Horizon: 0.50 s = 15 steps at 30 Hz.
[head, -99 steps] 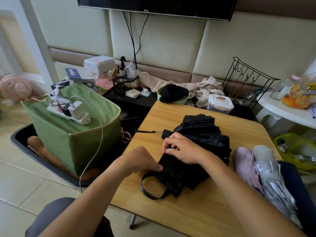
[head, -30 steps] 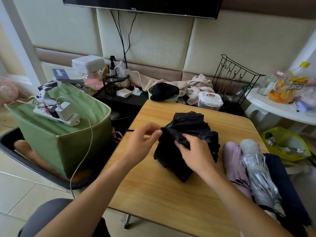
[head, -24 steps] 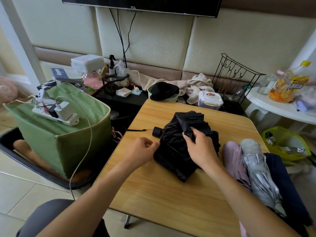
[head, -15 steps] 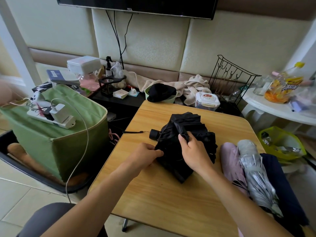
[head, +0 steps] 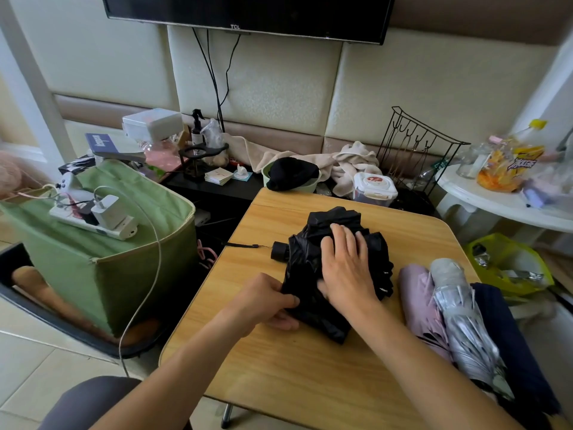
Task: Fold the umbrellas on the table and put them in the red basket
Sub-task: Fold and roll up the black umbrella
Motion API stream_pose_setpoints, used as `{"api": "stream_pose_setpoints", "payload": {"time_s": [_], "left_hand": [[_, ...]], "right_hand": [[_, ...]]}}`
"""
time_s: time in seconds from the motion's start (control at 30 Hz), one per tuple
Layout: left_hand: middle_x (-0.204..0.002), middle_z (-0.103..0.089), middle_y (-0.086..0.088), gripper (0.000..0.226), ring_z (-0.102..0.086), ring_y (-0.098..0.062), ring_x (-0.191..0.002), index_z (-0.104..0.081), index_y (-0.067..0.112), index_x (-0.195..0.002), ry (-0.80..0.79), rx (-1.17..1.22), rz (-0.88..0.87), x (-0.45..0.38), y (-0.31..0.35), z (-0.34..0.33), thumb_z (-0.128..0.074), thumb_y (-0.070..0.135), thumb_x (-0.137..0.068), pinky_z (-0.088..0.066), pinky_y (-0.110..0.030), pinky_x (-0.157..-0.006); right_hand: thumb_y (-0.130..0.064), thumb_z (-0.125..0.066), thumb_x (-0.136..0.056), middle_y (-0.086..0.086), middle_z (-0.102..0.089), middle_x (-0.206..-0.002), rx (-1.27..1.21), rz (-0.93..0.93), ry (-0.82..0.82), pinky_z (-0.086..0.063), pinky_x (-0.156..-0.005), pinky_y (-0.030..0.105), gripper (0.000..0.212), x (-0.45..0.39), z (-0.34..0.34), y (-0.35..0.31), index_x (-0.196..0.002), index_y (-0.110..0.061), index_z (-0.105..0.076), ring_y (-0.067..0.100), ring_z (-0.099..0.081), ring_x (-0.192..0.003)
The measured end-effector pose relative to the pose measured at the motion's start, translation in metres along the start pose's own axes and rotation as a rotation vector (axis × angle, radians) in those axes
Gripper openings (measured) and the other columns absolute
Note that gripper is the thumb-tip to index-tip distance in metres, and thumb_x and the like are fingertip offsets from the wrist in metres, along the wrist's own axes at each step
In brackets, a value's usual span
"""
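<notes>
A collapsed black umbrella [head: 313, 308] lies bunched in the middle of the wooden table [head: 279, 367], its handle [head: 279, 252] and wrist strap pointing left. My right hand [head: 344, 268] lies flat on top of the black fabric with fingers spread. My left hand [head: 266, 301] pinches a fold of the fabric at the bundle's near left edge. At the table's right edge lie a pink umbrella [head: 418, 299], a silver umbrella [head: 459, 311] and a dark blue umbrella [head: 508, 342]. No red basket is in view.
A green fabric bin [head: 102, 268] with a power strip [head: 93, 221] and cable stands left of the table. Behind the table are a wipes tub [head: 374, 189], a towel, a black wire rack [head: 415, 150] and a white side table [head: 496, 206]. A yellow-green bag [head: 511, 262] lies at right.
My right hand has let go of the fabric fold and spread flat over the bundle's top. My left hand slid down to the bundle's near left edge.
</notes>
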<state>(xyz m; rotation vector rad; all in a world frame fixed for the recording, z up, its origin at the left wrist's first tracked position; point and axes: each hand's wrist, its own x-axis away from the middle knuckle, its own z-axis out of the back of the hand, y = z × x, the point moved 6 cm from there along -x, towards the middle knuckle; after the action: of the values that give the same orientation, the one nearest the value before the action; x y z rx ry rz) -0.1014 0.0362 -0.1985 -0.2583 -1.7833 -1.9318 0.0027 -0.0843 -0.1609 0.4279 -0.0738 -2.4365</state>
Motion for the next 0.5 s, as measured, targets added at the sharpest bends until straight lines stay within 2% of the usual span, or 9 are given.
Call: {"api": "stream_pose_setpoints", "payload": {"time_s": [0.03, 0.07, 0.13, 0.23, 0.4, 0.47, 0.5], "left_hand": [[-0.078, -0.076, -0.023, 0.013, -0.075, -0.024, -0.063, -0.066, -0.003, -0.104, -0.004, -0.019, -0.006, -0.001, 0.000, 0.001, -0.070, 0.005, -0.096, -0.064, -0.030, -0.062], [-0.079, -0.076, -0.023, 0.014, -0.076, -0.024, -0.064, -0.066, -0.002, -0.105, -0.003, -0.033, -0.016, -0.001, 0.000, 0.001, -0.071, 0.007, -0.096, -0.064, -0.030, -0.063], [-0.080, -0.077, -0.020, 0.018, -0.077, -0.026, -0.069, -0.067, -0.001, -0.106, -0.002, -0.048, -0.038, -0.001, 0.001, 0.001, -0.073, 0.012, -0.096, -0.064, -0.030, -0.063], [-0.076, -0.077, -0.015, 0.022, -0.076, -0.025, -0.066, -0.066, -0.001, -0.104, 0.007, -0.065, -0.061, 0.000, 0.002, 0.000, -0.075, 0.017, -0.095, -0.063, -0.031, -0.060], [-0.058, -0.065, -0.006, 0.035, -0.070, -0.022, -0.054, -0.049, 0.008, -0.079, 0.060, -0.101, -0.075, 0.002, 0.006, 0.007, -0.076, 0.024, -0.094, -0.054, -0.027, -0.047], [-0.067, -0.066, -0.010, 0.036, -0.072, -0.024, -0.062, -0.048, 0.009, -0.080, 0.100, -0.079, -0.082, 0.000, 0.007, 0.010, -0.076, 0.028, -0.094, -0.055, -0.027, -0.051], [-0.080, -0.070, -0.014, 0.034, -0.075, -0.027, -0.072, -0.051, 0.009, -0.085, 0.116, -0.052, -0.082, 0.000, 0.007, 0.011, -0.077, 0.030, -0.093, -0.060, -0.029, -0.057]], "right_hand": [[-0.025, -0.079, -0.083, 0.017, -0.039, -0.153, -0.005, -0.005, -0.029, -0.023, -0.125, 0.052, 0.073, -0.004, -0.002, 0.003, -0.140, -0.007, -0.037, 0.035, -0.035, -0.146], [-0.027, -0.077, -0.086, 0.013, -0.047, -0.146, -0.016, -0.003, -0.061, -0.026, -0.124, 0.049, 0.074, -0.008, -0.004, 0.005, -0.142, -0.007, -0.033, 0.032, -0.042, -0.140], [-0.028, -0.077, -0.086, 0.007, -0.058, -0.131, -0.032, 0.019, -0.073, -0.040, -0.110, 0.044, 0.072, -0.014, -0.003, 0.008, -0.141, -0.009, -0.033, 0.029, -0.054, -0.125], [-0.027, -0.082, -0.081, 0.006, -0.063, -0.122, -0.036, 0.051, -0.031, -0.045, -0.095, 0.043, 0.071, -0.017, 0.001, 0.010, -0.136, -0.009, -0.041, 0.029, -0.059, -0.116], [-0.029, -0.090, -0.069, 0.006, -0.065, -0.097, -0.123, 0.000, 0.116, -0.048, -0.079, 0.042, 0.072, -0.022, 0.011, 0.024, -0.123, -0.007, -0.047, 0.029, -0.063, -0.092], [-0.032, -0.086, -0.074, 0.006, -0.064, -0.096, -0.172, -0.011, 0.124, -0.045, -0.078, 0.042, 0.066, -0.024, 0.014, 0.028, -0.121, -0.008, -0.046, 0.029, -0.062, -0.092], [-0.035, -0.084, -0.077, 0.006, -0.064, -0.095, -0.195, -0.017, 0.122, -0.044, -0.078, 0.042, 0.062, -0.024, 0.016, 0.030, -0.119, -0.009, -0.046, 0.029, -0.061, -0.092]]}}
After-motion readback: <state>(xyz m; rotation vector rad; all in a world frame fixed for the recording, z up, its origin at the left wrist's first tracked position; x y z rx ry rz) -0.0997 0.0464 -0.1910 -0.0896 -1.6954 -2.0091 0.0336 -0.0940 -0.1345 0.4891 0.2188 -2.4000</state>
